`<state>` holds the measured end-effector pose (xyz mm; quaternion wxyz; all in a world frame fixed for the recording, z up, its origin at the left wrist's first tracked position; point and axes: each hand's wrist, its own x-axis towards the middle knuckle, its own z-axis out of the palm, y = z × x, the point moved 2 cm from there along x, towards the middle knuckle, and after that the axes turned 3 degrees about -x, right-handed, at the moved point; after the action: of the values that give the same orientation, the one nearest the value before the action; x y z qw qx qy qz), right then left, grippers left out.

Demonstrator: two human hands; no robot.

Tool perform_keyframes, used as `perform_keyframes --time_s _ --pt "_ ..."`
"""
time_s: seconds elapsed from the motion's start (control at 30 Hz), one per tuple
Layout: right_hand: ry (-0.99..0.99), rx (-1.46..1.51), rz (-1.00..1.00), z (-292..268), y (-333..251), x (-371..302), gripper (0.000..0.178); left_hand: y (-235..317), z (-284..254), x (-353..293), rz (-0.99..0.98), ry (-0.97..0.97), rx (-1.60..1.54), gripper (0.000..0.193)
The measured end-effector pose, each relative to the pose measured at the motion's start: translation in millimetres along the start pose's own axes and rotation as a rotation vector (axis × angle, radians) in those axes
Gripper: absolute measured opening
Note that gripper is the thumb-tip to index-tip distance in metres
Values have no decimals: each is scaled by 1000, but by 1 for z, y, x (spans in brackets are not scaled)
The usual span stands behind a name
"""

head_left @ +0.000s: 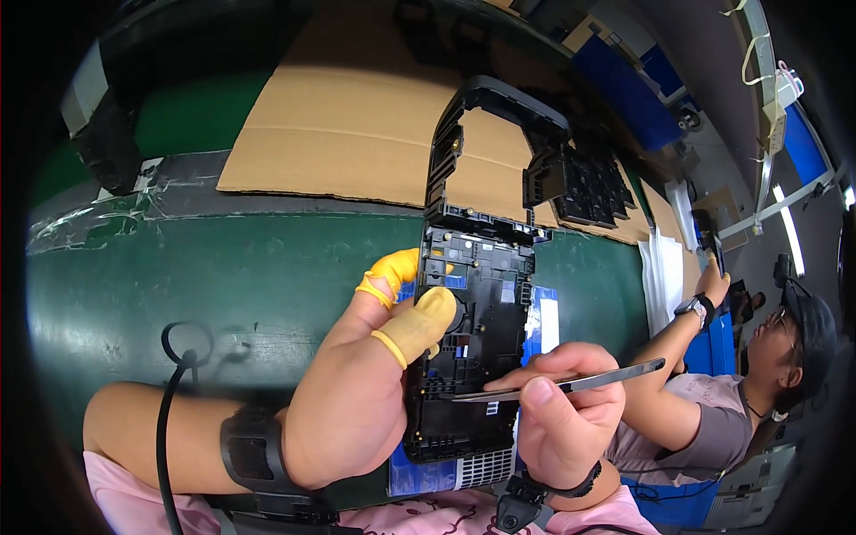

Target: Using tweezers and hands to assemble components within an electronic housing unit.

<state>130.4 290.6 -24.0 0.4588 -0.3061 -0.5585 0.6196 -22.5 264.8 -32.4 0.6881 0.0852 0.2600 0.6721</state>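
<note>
The left edge of a black plastic frame [486,312] was gripped by the left hand [352,392], its thumb pressed on the face; yellow finger covers [415,328] were worn. A slim metal tool [599,379] was pinched between thumb and fingers by the right hand [566,423], its thin end over the frame's near part; whether contact was made could not be told. The frame was held above a green table [267,276], its long axis running away from the body and leaning slightly right, with the open loop pointed outward. Small pale labels on it were too tiny to be read. Beyond, black parts [593,187] were set on cardboard [330,134]; at right, a co-worker [704,410] was seen.
</note>
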Motion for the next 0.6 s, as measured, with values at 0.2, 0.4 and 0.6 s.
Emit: perform_keyframes --time_s 0.2,0.4,0.6 --pt "22 -41 -5 -1 2 1 17 0 1 0 8 -2 0 36" --pt "33 10 -20 -1 3 3 14 1 -1 1 -52 -52 56 55" --pt "40 -62 -64 -8 0 5 17 -3 0 5 -16 -193 160 89"
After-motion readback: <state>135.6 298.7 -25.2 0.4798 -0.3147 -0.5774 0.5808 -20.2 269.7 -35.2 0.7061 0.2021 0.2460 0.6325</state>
